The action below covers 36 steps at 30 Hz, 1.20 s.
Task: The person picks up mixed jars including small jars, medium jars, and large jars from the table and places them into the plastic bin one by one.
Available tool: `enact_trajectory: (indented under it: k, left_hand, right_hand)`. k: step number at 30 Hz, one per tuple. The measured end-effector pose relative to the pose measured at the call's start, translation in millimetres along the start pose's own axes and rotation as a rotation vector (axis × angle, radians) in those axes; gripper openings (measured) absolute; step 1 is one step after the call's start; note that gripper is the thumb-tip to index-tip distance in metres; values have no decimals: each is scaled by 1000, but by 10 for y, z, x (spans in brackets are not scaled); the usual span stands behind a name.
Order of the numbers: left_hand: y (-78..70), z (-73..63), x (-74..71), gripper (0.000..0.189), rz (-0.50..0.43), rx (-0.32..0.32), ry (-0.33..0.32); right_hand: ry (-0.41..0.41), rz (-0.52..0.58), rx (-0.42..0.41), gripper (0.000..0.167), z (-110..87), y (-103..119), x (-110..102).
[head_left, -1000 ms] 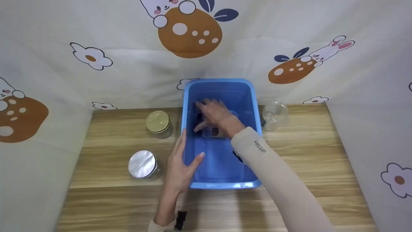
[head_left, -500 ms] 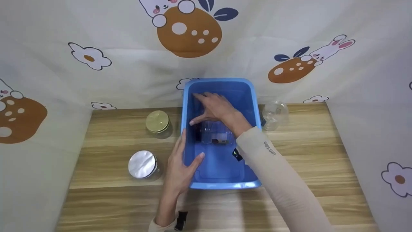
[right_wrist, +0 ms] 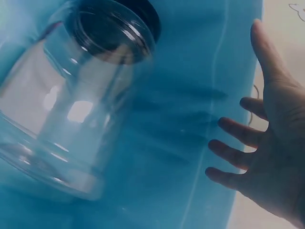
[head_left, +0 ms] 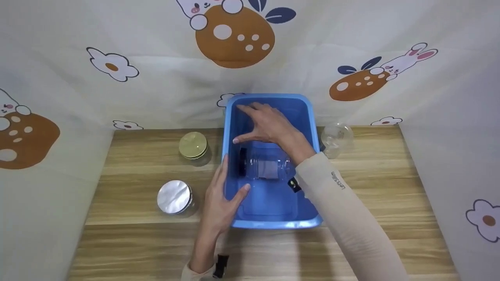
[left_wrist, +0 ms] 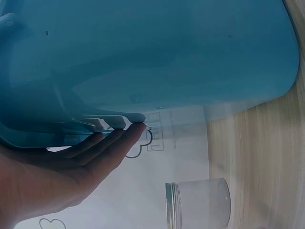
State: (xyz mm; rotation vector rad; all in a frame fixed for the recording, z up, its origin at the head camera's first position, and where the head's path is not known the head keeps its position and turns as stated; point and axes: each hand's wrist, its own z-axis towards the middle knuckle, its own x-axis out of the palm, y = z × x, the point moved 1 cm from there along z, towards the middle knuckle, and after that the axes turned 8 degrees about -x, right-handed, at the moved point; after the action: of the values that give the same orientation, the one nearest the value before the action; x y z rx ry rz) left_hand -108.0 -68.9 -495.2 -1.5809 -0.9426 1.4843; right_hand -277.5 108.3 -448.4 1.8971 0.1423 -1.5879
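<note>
A blue plastic bin (head_left: 265, 224) stands in the middle of the table in the head view. Inside it a clear jar with a black lid (head_left: 267, 166) lies on its side, its lid toward the left wall. My right hand (head_left: 269, 125) is over the far part of the bin, fingers spread and holding nothing; the right wrist view shows this hand (right_wrist: 276, 143) apart from the jar (right_wrist: 81, 105). At the bin's left wall is my left hand (head_left: 218, 203), its straight fingers (left_wrist: 109, 148) along the outside and its thumb reaching over the rim.
Left of the bin stand a gold-lidded clear jar (head_left: 193, 145) and a silver-lidded jar (head_left: 174, 197). A clear container (head_left: 336, 138) is close to the bin's right side. Behind the wooden table (head_left: 129, 175) hangs a printed cloth (head_left: 156, 93).
The right hand has come away from the jar, up toward the bin's far left corner. The lying jar shows more fully and sits slightly nearer the front. The left hand keeps its place.
</note>
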Motion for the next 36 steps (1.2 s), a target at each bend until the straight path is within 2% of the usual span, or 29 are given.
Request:
enact_trajectory:
  k: [8, 17, 21, 27, 36]
  left_hand:
    - [13, 1, 2, 84, -12, 21, -12]
    - [0, 1, -1, 85, -14, -11, 10]
    - [7, -1, 0, 84, -13, -21, 15]
    - [17, -9, -9, 84, -19, -8, -2]
    - [11, -2, 0, 84, -43, 7, 1]
  right_hand:
    - [-113, -12, -81, 96, -46, 23, -170]
    - [-117, -62, -97, 94, -84, 92, -241]
    - [-147, -99, -141, 92, -107, 131, -289]
    - [-199, -166, -219, 89, -155, 189, -387]
    - [-245, -206, -260, 87, -235, 188, -516]
